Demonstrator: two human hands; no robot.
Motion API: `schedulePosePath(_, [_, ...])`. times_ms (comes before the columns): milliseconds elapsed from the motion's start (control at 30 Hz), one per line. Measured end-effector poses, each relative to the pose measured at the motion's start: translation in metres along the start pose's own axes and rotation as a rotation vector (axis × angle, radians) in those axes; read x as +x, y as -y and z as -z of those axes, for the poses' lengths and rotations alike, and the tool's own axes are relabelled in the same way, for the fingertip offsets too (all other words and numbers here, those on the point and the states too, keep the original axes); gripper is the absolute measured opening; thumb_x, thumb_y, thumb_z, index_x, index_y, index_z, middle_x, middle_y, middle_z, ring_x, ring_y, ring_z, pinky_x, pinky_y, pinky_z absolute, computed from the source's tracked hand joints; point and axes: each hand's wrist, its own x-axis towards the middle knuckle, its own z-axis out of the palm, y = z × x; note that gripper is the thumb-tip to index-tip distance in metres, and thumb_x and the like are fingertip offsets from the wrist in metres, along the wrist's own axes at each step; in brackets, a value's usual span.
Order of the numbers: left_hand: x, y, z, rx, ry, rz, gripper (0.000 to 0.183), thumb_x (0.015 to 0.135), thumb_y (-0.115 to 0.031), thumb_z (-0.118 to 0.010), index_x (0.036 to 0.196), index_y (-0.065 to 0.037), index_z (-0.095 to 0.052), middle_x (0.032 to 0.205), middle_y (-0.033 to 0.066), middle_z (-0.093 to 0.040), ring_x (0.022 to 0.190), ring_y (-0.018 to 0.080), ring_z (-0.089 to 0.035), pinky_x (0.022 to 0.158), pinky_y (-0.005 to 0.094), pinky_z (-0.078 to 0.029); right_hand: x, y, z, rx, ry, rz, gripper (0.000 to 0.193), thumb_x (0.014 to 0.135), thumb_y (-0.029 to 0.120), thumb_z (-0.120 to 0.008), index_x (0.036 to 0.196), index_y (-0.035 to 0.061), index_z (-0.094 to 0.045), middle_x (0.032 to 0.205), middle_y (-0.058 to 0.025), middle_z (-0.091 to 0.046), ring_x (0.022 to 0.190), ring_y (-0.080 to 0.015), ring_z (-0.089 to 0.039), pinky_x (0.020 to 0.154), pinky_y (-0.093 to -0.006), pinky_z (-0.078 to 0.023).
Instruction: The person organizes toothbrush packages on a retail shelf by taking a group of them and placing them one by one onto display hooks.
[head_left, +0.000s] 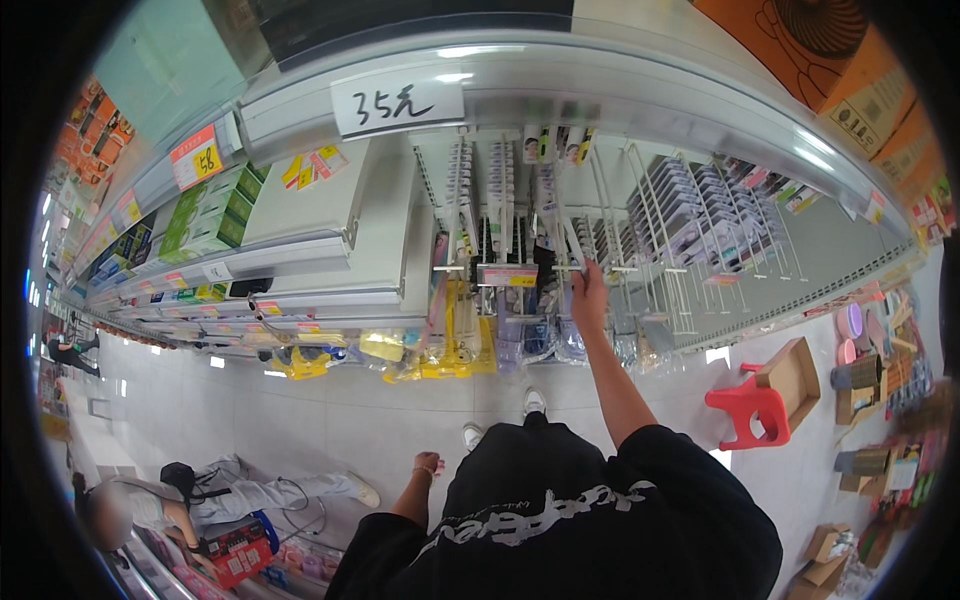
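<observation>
My right hand reaches up from the right into a rack of display hooks. Its fingers close round the front end of a white metal hook. Small carded packages hang in rows on the hooks to its left, and more blister-type packs hang to its right. A red-and-white price tag sits at the hook ends just left of this hand. My left hand hangs low by my side, above the floor, with its fingers curled and nothing visible in them.
White shelves with green boxes stand at left. Yellow packs hang low. A red stool and an open cardboard box lie on the right floor. At lower left a person is beside a red box.
</observation>
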Motion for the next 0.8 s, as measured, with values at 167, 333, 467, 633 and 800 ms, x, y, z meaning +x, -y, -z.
schedulePosePath(167, [-0.023,0.006,-0.019,-0.123,0.021,-0.031,0.018,0.081,-0.016,-0.051,0.096,-0.008,-0.057,0.071,0.0060,-0.062,0.049,0.0152,-0.057,0.042,0.0291,-0.043,0.005,0.024,0.000,0.047,0.112,-0.128,0.033,0.086,0.012,-0.046,0.118,0.0003,-0.044,0.085,-0.0188,-0.057,0.072,-0.0287,-0.055,0.064,-0.0352,-0.042])
schedulePosePath(333, [0.000,0.017,-0.075,-0.077,0.012,-0.352,0.021,0.076,-0.018,-0.056,0.090,-0.006,-0.064,0.069,0.0091,-0.063,0.060,0.0194,-0.062,0.052,0.0312,-0.048,0.014,-0.003,-0.031,0.121,0.123,-0.039,0.034,0.088,0.009,-0.043,0.120,0.0001,-0.040,0.092,-0.0205,-0.057,0.079,-0.0325,-0.057,0.070,-0.0331,-0.044])
schedulePosePath(467, [-0.020,-0.008,-0.116,0.331,-0.282,-0.474,0.027,0.068,-0.019,-0.058,0.086,-0.001,-0.066,0.080,0.0151,-0.065,0.076,0.0218,-0.063,0.071,0.0305,-0.049,0.024,-0.011,-0.047,0.184,0.126,-0.064,0.036,0.089,0.015,-0.045,0.120,-0.0016,-0.039,0.101,-0.0259,-0.054,0.091,-0.0406,-0.053,0.078,-0.0411,-0.042])
schedulePosePath(633, [-0.017,-0.005,-0.119,0.227,-0.211,-0.477,0.026,0.070,-0.018,-0.059,0.088,0.000,-0.066,0.079,0.0131,-0.066,0.076,0.0198,-0.063,0.071,0.0290,-0.050,0.031,-0.007,-0.043,0.088,0.074,0.012,0.040,0.087,0.016,-0.048,0.123,0.0008,-0.038,0.111,-0.0226,-0.050,0.099,-0.0385,-0.050,0.081,-0.0408,-0.042])
schedulePosePath(800, [-0.009,0.016,-0.108,-0.134,0.069,-0.419,0.025,0.074,-0.015,-0.058,0.091,0.003,-0.062,0.076,0.0118,-0.065,0.069,0.0167,-0.063,0.064,0.0275,-0.051,-0.001,-0.010,-0.030,0.119,0.067,0.014,0.044,0.083,0.012,-0.052,0.124,0.0032,-0.038,0.116,-0.0190,-0.047,0.103,-0.0348,-0.049,0.083,-0.0391,-0.042])
